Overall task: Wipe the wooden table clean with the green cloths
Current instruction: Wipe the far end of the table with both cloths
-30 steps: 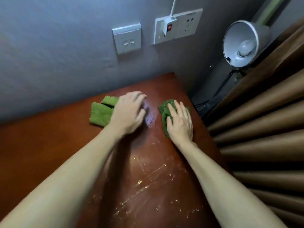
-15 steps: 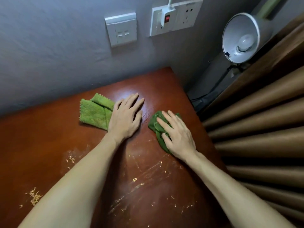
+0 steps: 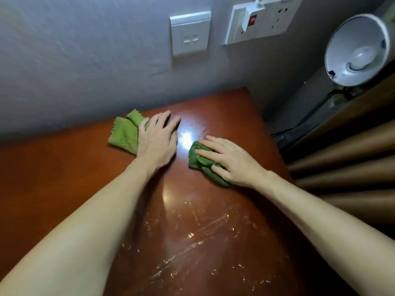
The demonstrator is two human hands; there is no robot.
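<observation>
at the far side of the wooden table (image 3: pixel 53 167), close to the grey wall, the left cloth (image 3: pixel 125 133) lies folded and flat, its zigzag edge sticking out to the left. the left hand (image 3: pixel 157 142) rests on its right part, palm down and fingers straight and released, gripping nothing; a flat palm like this probably spreads pressure so the cloth slides as one pad. nearer the person, between the two forearms, pale crumbs (image 3: pixel 190 235) and streaky smears sit on the wood, so most of the wiping looks not yet done. just right of a bright glare spot, the right cloth (image 3: pixel 201 162) is bunched into a dark green wad. the right hand (image 3: pixel 230 162) lies over it with fingers spread and only lightly bent, pressing rather than clenching, likely to keep the wad from unrolling. both cloths lie near each other but apart. beyond the table's right edge hang brown curtain folds (image 3: pixel 342 167), with a white lamp (image 3: pixel 357 50) above.
</observation>
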